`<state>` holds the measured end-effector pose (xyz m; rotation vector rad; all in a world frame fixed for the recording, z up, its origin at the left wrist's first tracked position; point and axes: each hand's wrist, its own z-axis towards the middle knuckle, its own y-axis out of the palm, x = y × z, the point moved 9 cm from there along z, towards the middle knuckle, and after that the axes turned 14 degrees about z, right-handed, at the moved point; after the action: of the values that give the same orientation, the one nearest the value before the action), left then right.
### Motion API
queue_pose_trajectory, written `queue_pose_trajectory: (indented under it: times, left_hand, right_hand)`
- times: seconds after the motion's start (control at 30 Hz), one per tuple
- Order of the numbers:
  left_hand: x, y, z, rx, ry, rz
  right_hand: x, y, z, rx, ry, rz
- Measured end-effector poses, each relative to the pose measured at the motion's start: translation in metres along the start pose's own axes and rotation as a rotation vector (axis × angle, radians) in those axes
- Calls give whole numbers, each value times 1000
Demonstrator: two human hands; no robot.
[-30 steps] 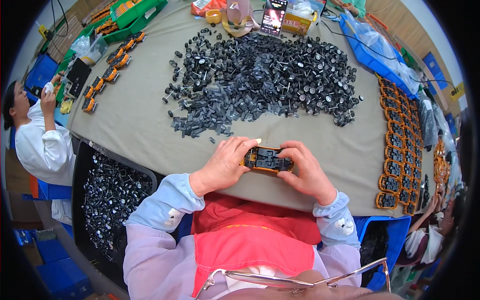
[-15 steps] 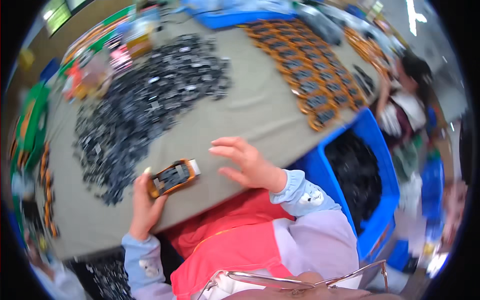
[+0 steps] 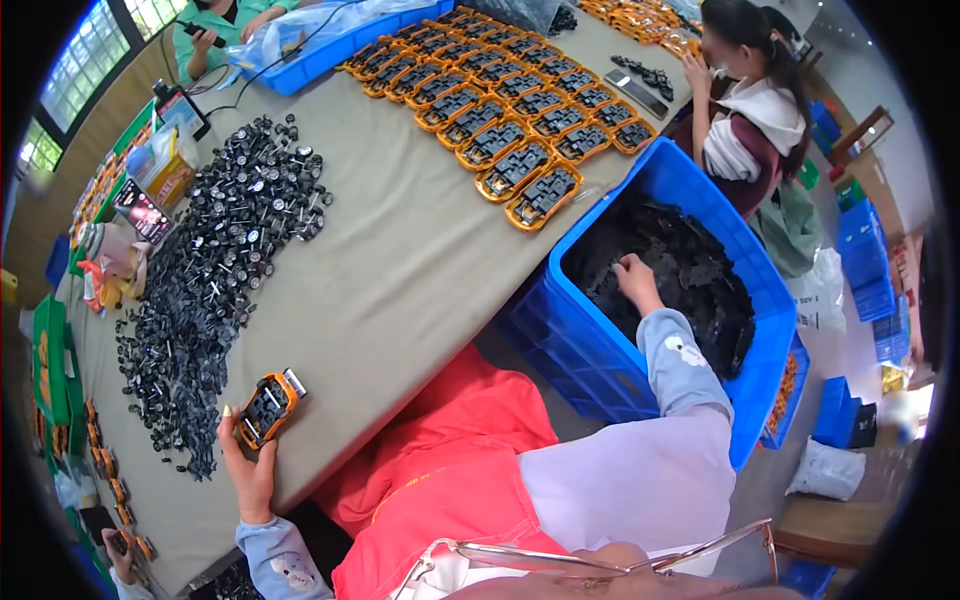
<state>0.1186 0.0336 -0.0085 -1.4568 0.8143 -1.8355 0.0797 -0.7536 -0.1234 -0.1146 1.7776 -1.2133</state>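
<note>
My left hand grips an orange toy car shell at the table's near edge, thumb and fingers around its lower end. The shell lies underside up, showing black parts inside and a pale piece at its far end. My right hand reaches into a blue crate beside the table, its fingers curled together against a heap of flat black plastic parts. What those fingertips pinch, if anything, is hidden.
A long pile of black wheels on axles spreads over the table's left. Rows of orange car shells fill the far right, near a phone. A co-worker sits beyond the crate; another person's green sleeve shows far left.
My right hand has gone from above the table rightward into the crate. My left hand, holding the toy car shell, appears lower and farther left. The whole view has turned toward the right.
</note>
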Motion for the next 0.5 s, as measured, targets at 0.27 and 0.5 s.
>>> queue_pose_trajectory:
  times: [0.27, 0.5]
  left_hand:
    - [16, -7, 4, 35, 46, 78]
    - [17, -15, 4, 118, 163, 130]
  right_hand:
    - [10, 59, 24, 93, 6, 148]
    - [76, 1, 64, 94, -115, 501]
